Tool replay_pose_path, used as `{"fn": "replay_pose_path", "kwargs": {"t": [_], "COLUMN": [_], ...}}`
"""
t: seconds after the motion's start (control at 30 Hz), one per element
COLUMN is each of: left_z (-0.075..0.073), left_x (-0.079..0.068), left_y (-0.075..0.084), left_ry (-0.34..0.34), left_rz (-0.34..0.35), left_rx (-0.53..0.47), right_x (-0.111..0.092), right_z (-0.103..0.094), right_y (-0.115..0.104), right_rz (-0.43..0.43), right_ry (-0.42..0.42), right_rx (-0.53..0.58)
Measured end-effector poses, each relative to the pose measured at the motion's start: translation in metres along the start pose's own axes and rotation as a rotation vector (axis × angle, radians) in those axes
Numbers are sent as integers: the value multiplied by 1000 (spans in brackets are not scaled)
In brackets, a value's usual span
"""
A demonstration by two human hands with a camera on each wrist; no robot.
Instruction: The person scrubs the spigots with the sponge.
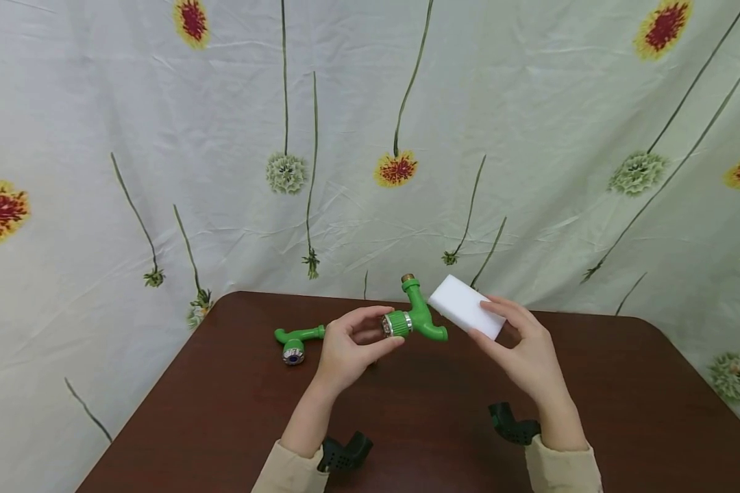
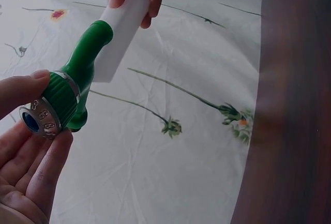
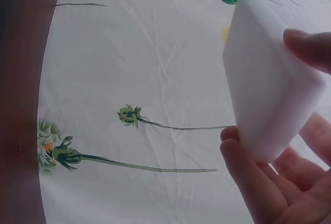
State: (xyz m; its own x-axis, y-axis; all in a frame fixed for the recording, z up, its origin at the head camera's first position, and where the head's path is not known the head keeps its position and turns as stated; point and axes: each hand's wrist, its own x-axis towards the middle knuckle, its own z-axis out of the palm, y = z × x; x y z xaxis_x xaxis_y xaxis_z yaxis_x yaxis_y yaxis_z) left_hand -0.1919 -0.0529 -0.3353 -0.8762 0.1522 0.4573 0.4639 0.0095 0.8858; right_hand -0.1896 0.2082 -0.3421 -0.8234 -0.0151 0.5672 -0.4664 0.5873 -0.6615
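Observation:
My left hand (image 1: 351, 346) pinches a green faucet (image 1: 421, 311) by its ribbed knob, thumb on one side and fingers on the other. Its brass threaded end points up and its spout points right in the head view. The knob's silver ring and blue centre show in the left wrist view, where the faucet (image 2: 85, 53) partly covers a white sponge (image 2: 126, 32). My right hand (image 1: 527, 346) grips that white rectangular sponge (image 1: 465, 306) between thumb and fingers, tilted, just right of the faucet. Whether sponge and faucet touch, I cannot tell.
A second green faucet (image 1: 296, 341) lies on the dark brown table (image 1: 432, 418), left of my left hand and partly behind it. A white floral cloth (image 1: 358, 226) hangs behind the table's far edge. Black curved pieces (image 1: 348, 452) sit at both wrists.

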Motion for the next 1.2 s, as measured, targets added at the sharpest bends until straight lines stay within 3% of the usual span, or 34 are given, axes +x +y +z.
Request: {"fn": "replay_pose_path", "kwargs": {"t": [0.2, 0.5, 0.73, 0.97, 1.2], "left_z": [0, -4, -7, -9, -6], "left_x": [0, 5, 5, 6, 5], "left_y": [-1, -31, -32, -31, -38], "left_ry": [0, 13, -16, -41, -98], "left_rz": [-8, -32, 5, -4, 7], "left_rx": [-5, -24, -68, -177, -157], "right_x": [0, -2, -2, -2, -3], "right_z": [-5, -12, -11, -6, -4], "right_y": [2, 4, 4, 2, -2], "right_rz": [-43, -61, -62, -84, -89], "right_ry": [-44, -89, -95, -109, -143], "right_rx": [12, 62, 124, 196, 242]}}
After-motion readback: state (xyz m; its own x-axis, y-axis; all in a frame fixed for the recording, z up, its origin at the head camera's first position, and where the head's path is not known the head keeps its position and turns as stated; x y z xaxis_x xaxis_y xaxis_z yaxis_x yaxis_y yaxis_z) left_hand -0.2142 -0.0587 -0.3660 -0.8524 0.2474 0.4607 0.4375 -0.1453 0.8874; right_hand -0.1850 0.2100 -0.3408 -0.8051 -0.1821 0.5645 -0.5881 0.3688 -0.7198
